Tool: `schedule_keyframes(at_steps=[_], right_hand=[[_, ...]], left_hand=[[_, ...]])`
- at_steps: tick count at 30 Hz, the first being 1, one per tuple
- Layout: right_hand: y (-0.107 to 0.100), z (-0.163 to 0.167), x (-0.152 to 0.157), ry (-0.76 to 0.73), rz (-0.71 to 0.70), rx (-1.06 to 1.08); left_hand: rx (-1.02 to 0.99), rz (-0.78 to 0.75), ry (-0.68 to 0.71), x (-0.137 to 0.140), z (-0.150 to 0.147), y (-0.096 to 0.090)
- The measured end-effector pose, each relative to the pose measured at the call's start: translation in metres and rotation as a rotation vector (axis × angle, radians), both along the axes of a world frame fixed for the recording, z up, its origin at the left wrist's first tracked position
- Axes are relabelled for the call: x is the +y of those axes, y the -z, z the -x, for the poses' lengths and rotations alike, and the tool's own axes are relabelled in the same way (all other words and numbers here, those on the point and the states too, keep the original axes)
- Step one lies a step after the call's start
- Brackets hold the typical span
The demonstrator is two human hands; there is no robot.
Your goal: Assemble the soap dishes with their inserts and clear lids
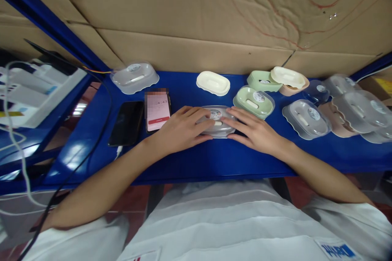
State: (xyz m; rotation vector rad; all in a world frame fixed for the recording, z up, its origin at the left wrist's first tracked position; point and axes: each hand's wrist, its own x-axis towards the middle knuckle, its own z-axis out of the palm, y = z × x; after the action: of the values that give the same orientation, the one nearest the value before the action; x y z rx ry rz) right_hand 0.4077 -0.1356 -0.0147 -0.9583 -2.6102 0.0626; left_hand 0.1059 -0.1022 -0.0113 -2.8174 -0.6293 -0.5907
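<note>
A small oval soap box [219, 131] with a clear domed lid, a round sticker and a pale handle strip lies on the blue table in front of me. My left hand [185, 128] grips its left side, fingertips on the lid and thumb at the near edge. On the opposite side my right hand [255, 130] holds the lid's right end, fingers bent over it. The hands hide both ends of the box. Just behind my right fingers sits a green soap box [255, 105] under a clear lid. A cream tray [213, 83] lies farther back.
Several clear-lidded boxes [306, 119] and loose clear lids [364, 110] crowd the right side. A green base [260, 81] stands at the back. To the left are a black phone [126, 124], a lit phone [158, 111] and another lidded box [134, 77].
</note>
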Motion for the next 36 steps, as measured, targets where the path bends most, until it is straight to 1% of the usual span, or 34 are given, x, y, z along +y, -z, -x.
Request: schedule_keyframes(at_steps=[4, 7, 9, 11, 13, 15, 16, 17, 19, 22, 24, 27, 29, 31, 33, 34, 35, 36], right_hand=[[0.015, 0.006, 0.002, 0.032, -0.121, -0.039], [0.026, 0.012, 0.001, 0.066, -0.217, -0.064], [0.031, 0.014, 0.002, 0.091, -0.232, -0.057], [0.032, 0.015, 0.007, 0.074, -0.172, -0.011], [0.03, 0.014, 0.019, 0.037, -0.066, 0.077], [0.027, 0.016, 0.038, 0.032, 0.022, 0.151], [0.025, 0.019, 0.05, 0.05, 0.039, 0.152], [0.023, 0.024, 0.061, 0.083, 0.032, 0.121], [0.021, 0.038, 0.082, 0.182, -0.019, -0.025], [0.015, 0.059, 0.098, 0.357, -0.07, -0.274], [0.01, 0.065, 0.094, 0.394, -0.071, -0.372], [0.004, 0.056, 0.069, 0.356, -0.066, -0.414], [0.0, 0.043, 0.047, 0.312, -0.022, -0.371], [-0.006, 0.026, 0.026, 0.217, 0.06, -0.277], [-0.017, 0.008, 0.015, 0.045, 0.159, -0.178], [-0.024, -0.001, 0.014, -0.025, 0.198, -0.129], [-0.032, -0.01, 0.016, -0.053, 0.218, -0.085], [-0.041, -0.019, 0.022, -0.015, 0.211, -0.058]], left_hand=[[0.022, -0.047, -0.014, 0.007, 0.003, 0.002], [0.033, -0.053, -0.031, 0.009, 0.002, 0.001], [0.044, -0.049, -0.043, 0.01, 0.002, 0.001], [0.04, -0.043, -0.06, 0.012, 0.002, 0.001], [0.023, -0.031, -0.092, 0.016, 0.004, 0.002], [0.011, -0.022, -0.161, 0.021, 0.008, 0.002], [0.01, -0.018, -0.214, 0.023, 0.01, 0.002], [0.011, -0.015, -0.274, 0.026, 0.012, 0.002], [0.01, -0.01, -0.396, 0.03, 0.015, 0.001], [0.004, 0.012, -0.509, 0.032, 0.018, -0.001], [-0.002, 0.043, -0.539, 0.032, 0.017, -0.001], [-0.031, 0.076, -0.568, 0.027, 0.014, 0.001], [-0.061, 0.08, -0.559, 0.021, 0.009, 0.004], [-0.064, 0.078, -0.486, 0.013, 0.001, 0.007], [-0.019, 0.071, -0.326, 0.003, -0.007, 0.011], [0.01, 0.069, -0.234, -0.002, -0.011, 0.013], [0.041, 0.069, -0.146, -0.006, -0.015, 0.015], [0.07, 0.075, -0.073, -0.01, -0.018, 0.016]])
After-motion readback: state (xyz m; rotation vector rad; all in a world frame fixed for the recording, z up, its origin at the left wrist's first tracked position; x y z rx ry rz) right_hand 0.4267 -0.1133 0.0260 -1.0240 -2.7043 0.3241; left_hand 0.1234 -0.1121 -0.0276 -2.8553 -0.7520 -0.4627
